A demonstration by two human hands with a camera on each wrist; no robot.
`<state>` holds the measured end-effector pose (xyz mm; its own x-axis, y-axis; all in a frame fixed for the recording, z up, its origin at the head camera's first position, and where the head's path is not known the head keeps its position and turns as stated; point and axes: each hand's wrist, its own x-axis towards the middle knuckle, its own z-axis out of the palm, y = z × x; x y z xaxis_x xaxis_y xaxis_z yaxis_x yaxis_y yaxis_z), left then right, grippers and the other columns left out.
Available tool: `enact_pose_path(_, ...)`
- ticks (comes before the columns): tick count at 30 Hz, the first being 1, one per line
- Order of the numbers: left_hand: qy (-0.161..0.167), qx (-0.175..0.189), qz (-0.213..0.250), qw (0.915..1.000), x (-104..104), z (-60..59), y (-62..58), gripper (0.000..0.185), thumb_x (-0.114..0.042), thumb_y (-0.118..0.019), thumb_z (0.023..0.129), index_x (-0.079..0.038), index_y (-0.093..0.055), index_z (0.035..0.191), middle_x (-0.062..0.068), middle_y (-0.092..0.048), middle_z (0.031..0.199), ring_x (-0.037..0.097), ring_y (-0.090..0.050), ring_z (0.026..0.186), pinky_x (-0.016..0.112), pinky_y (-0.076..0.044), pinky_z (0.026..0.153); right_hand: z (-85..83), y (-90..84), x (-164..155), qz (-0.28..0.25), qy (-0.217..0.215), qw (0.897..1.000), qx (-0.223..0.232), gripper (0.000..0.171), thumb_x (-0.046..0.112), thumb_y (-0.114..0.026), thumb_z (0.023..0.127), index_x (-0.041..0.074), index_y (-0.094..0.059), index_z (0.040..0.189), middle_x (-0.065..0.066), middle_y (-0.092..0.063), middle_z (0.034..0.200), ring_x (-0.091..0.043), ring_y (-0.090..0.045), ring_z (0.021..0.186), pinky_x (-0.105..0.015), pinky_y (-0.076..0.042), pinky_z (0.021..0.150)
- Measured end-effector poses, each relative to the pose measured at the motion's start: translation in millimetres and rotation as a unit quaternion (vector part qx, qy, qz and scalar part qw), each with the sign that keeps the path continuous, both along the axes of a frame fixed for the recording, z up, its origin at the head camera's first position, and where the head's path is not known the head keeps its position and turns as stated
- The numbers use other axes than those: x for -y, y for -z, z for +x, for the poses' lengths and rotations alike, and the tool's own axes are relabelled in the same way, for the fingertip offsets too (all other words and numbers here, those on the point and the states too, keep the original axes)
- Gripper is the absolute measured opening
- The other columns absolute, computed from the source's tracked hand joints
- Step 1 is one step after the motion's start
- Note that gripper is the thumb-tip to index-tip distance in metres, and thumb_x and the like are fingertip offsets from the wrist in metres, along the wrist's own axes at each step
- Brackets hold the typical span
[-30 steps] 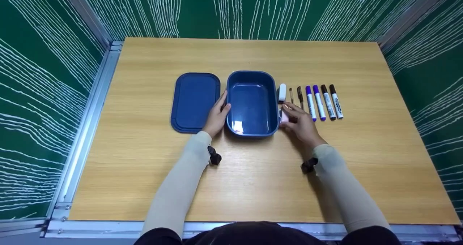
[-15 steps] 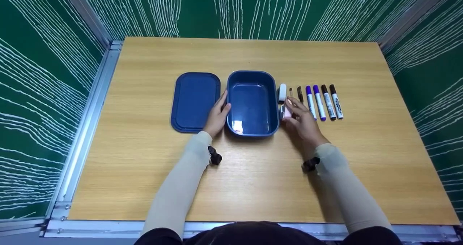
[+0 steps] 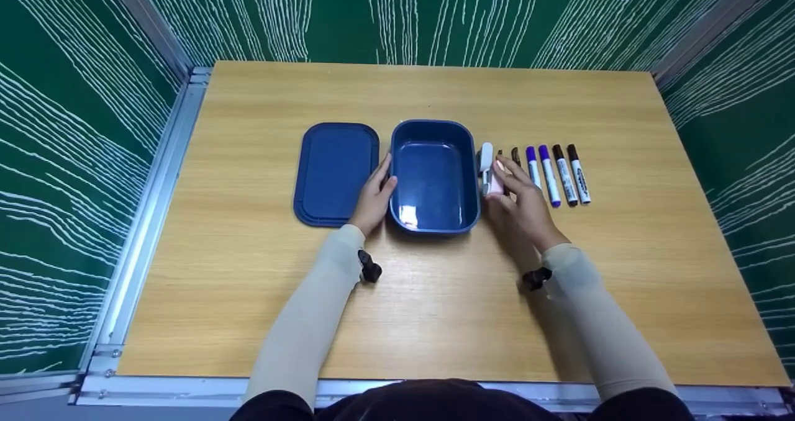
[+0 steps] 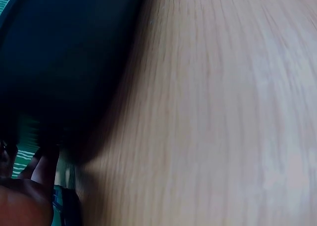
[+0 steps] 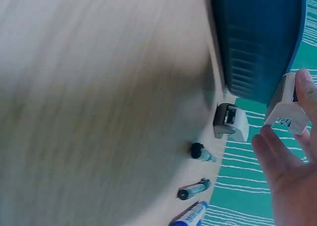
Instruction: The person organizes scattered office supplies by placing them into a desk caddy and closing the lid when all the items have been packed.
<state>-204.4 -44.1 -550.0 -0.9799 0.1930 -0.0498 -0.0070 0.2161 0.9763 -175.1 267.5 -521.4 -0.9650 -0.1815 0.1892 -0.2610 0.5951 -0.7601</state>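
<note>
Woodgrain table (image 3: pixel 435 309) carries a glossy blue plastic box (image 3: pixel 435 176), a rounded rectangle, with its flat ribbed lid (image 3: pixel 335 172) lying just to the left. The left hand (image 3: pixel 372 197) rests between them, relaxed fingers against the box wall. The right hand (image 3: pixel 518 207) pinches a small white boxy stapler (image 5: pixel 287 104) just beside the box's right wall, lifted off the table; slim cylindrical markers (image 3: pixel 556 172) lie near.

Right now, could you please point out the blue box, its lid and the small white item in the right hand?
blue box (image 3: pixel 435 179), head view, inside floor.
lid (image 3: pixel 332 172), head view, flat top.
small white item (image 5: pixel 287 109), right wrist view, its side face.
</note>
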Motion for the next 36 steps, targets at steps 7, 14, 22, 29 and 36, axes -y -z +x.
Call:
enact_pose_path(7,0.002,-0.005,-0.004,1.0000,0,-0.6,-0.9,0.054,-0.023,-0.041,0.107,-0.024,-0.023,0.158,0.003,-0.019,0.165,0.022,-0.015,0.151,0.039,-0.015,0.123,-2.5,-8.4,9,0.013,0.000,1.000,-0.002,0.062,0.013,-0.068,0.090,0.010,-0.043,0.147,-0.009,-0.032,0.159,-0.030,-0.028,0.147,-0.043,-0.032,0.116)
enact_pose_path(14,0.002,-0.009,-0.006,0.9999,0,-0.1,0.9,0.054,-0.022,-0.042,0.107,-0.024,-0.023,0.157,0.002,-0.020,0.164,0.021,-0.016,0.151,0.038,-0.016,0.123,-3.8,-10.9,19,0.022,0.002,0.999,-0.032,0.063,0.012,-0.072,0.087,0.005,-0.048,0.144,-0.012,-0.039,0.155,-0.032,-0.037,0.142,-0.045,-0.038,0.112)
enact_pose_path(22,0.003,-0.013,-0.007,0.9999,0,-0.1,0.7,0.054,-0.020,-0.042,0.107,-0.022,-0.023,0.158,0.004,-0.020,0.164,0.022,-0.017,0.151,0.038,-0.017,0.123,-7.5,-15.4,30,0.011,-0.019,0.997,-0.068,0.064,0.009,-0.077,0.082,0.003,-0.053,0.141,-0.013,-0.047,0.149,-0.029,-0.047,0.134,-0.042,-0.050,0.100)
enact_pose_path(29,0.006,-0.018,-0.001,0.9998,0,-0.7,0.8,0.054,-0.020,-0.042,0.107,-0.020,-0.023,0.157,0.005,-0.020,0.164,0.021,-0.016,0.151,0.037,-0.016,0.123,-10.8,-14.7,38,-0.018,-0.042,0.997,-0.066,0.064,0.006,-0.078,0.081,0.002,-0.054,0.140,-0.015,-0.049,0.147,-0.027,-0.046,0.134,-0.045,-0.051,0.098)
enact_pose_path(36,0.006,-0.011,-0.003,0.9999,0,0.1,0.7,0.055,-0.022,-0.042,0.107,-0.023,-0.022,0.158,0.004,-0.018,0.165,0.021,-0.016,0.151,0.038,-0.016,0.123,-10.1,-16.0,48,-0.006,-0.034,0.998,-0.054,0.062,0.011,-0.079,0.083,0.003,-0.055,0.140,-0.011,-0.049,0.148,-0.027,-0.046,0.135,-0.040,-0.046,0.105)
